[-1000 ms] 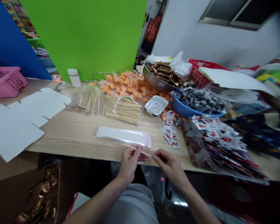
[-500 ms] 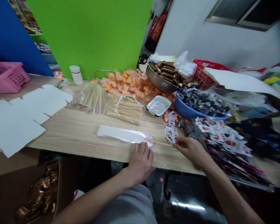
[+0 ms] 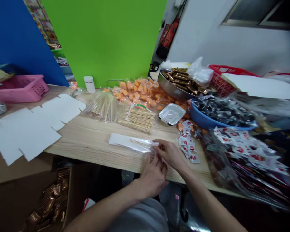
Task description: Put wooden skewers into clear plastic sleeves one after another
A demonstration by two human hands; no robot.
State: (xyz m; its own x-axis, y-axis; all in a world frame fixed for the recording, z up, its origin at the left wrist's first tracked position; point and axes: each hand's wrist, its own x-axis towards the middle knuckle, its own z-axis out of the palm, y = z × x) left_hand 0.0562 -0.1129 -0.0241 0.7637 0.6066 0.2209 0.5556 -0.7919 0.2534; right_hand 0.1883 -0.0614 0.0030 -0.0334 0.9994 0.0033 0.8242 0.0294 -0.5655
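Note:
A stack of long clear plastic sleeves [image 3: 128, 141] lies flat near the table's front edge, with thin sticks showing faintly at its right part. My left hand [image 3: 154, 174] rests at the sleeves' right end, fingers bent and pressed on the opening. Just beyond it my right hand [image 3: 168, 153] is closed in a pinch at the same end; the fingertips overlap the sleeve and what they pinch is too small to make out. Behind the sleeves lie a bag of wooden sticks [image 3: 139, 118] and a looser bag of sticks [image 3: 103, 106].
Orange wrapped pieces [image 3: 137, 90], a foil tray [image 3: 172, 114], a metal bowl [image 3: 174, 90] and a blue basin [image 3: 203, 119] stand behind. White-red sachets [image 3: 188, 141] lie right. White card [image 3: 26, 129] and a pink basket [image 3: 21, 90] are left; an open carton [image 3: 74, 190] sits below.
My right hand has moved left from beside the sachets to the sleeves' right end, and the thin sticks have slid left over or into the sleeve. The view has shifted slightly.

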